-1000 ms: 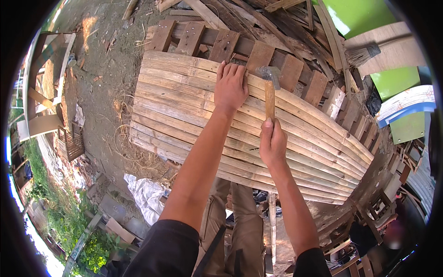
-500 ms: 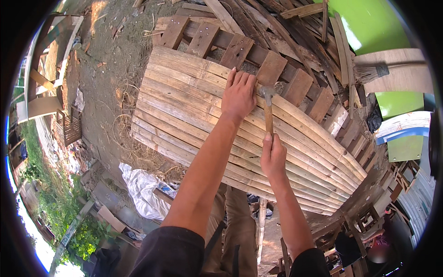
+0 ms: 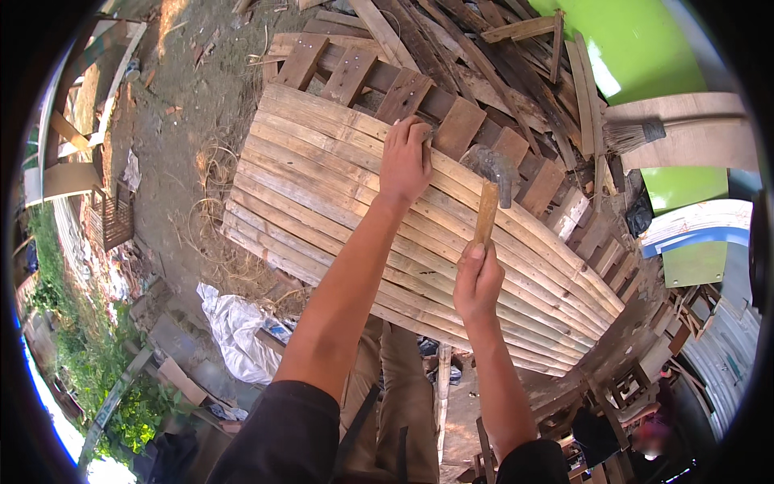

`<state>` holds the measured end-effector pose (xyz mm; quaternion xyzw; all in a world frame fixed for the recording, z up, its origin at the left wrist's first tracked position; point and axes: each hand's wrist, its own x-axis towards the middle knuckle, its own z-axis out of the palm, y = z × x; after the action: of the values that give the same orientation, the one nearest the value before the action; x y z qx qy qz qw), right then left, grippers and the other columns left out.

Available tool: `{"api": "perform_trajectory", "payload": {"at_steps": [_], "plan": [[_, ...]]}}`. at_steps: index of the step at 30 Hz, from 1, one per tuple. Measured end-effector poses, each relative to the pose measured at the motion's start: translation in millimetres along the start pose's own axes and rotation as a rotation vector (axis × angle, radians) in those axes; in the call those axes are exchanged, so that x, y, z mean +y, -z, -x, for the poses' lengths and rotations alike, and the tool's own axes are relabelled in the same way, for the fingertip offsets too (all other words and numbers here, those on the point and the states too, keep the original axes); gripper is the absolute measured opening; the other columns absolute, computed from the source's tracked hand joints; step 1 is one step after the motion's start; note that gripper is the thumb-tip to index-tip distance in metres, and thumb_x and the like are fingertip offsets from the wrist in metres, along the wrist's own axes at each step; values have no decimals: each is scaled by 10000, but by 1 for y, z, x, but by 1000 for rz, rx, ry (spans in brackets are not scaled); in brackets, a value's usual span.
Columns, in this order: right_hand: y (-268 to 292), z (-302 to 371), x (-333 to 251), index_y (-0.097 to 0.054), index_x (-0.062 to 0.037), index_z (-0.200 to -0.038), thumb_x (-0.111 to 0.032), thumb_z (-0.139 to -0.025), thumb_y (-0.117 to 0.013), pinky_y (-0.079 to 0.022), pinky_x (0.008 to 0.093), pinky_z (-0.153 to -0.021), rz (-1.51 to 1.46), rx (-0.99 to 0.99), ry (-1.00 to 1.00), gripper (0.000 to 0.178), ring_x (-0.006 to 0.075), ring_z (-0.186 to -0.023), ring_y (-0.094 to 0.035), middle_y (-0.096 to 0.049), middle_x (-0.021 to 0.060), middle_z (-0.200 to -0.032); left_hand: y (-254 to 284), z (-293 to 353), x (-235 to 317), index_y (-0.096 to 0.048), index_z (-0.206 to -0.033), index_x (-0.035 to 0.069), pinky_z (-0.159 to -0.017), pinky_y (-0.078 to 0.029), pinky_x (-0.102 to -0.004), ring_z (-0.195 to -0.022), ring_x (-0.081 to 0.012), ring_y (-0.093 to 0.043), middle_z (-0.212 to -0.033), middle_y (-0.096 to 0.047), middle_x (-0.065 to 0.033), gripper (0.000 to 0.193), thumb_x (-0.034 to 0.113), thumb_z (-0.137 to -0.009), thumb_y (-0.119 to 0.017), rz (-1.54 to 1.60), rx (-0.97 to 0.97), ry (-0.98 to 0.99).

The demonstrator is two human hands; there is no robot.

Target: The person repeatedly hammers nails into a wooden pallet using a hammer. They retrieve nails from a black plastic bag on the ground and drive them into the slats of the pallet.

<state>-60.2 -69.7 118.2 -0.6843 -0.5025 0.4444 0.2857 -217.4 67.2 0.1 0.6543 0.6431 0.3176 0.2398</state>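
Split bamboo slats (image 3: 355, 210) lie side by side over a wooden frame with short cross boards (image 3: 403, 94) sticking out along the far edge. My left hand (image 3: 405, 165) rests at that far edge, its thumb and fingers pinched together; whatever they hold is too small to name. In my right hand (image 3: 478, 282) is a hammer (image 3: 487, 211), gripped by its wooden handle. The grey hammer head is raised above the slats, to the right of my left hand, touching nothing that I can see. Its head is slightly blurred.
Loose old planks (image 3: 451, 48) are heaped beyond the frame. A broom (image 3: 645, 133) lies on a board at the right, near bright green panels (image 3: 645, 48). White crumpled sheeting (image 3: 234, 335) lies at the near left. Another person (image 3: 653, 423) is at the lower right.
The hammer head has lifted off the bamboo edge and swung up to the right. My left fingers have drawn closer together at the edge. The whole view has shifted slightly.
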Motion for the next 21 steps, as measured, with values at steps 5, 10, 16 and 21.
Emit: {"api": "perform_trajectory", "payload": {"at_steps": [5,10,16,21], "plan": [[1,-1,2,-534,-20,-938,-314,-1088,-436,-428,386,-509,2,-40,-33,344,271,-508,-568,-535,119,-598,-15,-62,5,-479,-1388,60,-1249,-146,-558,-1505,-330,-296,-1550,-401,-170,386,201,-1028,-492,-305,292,116],[-17,5,41,-504,-15,-914,-379,-1105,-383,-359,298,-467,-125,-29,-152,429,131,-500,-460,-464,37,-600,-30,-69,3,-455,-1449,94,-1232,-151,-602,-1495,-323,-318,-1583,-384,-140,442,317,-1069,-421,-472,148,163],[-20,10,42,-520,-13,-904,-416,-1081,-410,-414,348,-495,-153,-79,-80,454,195,-514,-534,-533,70,-646,-27,-71,5,-427,-1482,118,-1212,-206,-598,-1480,-336,-330,-1619,-330,-137,489,335,-1048,-483,-457,50,238],[-23,6,54,-510,-14,-910,-428,-1064,-441,-378,345,-475,-72,-119,-132,448,199,-500,-503,-510,66,-629,-21,-70,9,-426,-1489,87,-1188,-238,-567,-1482,-353,-316,-1615,-327,-176,537,348,-1031,-529,-454,4,225]]}}
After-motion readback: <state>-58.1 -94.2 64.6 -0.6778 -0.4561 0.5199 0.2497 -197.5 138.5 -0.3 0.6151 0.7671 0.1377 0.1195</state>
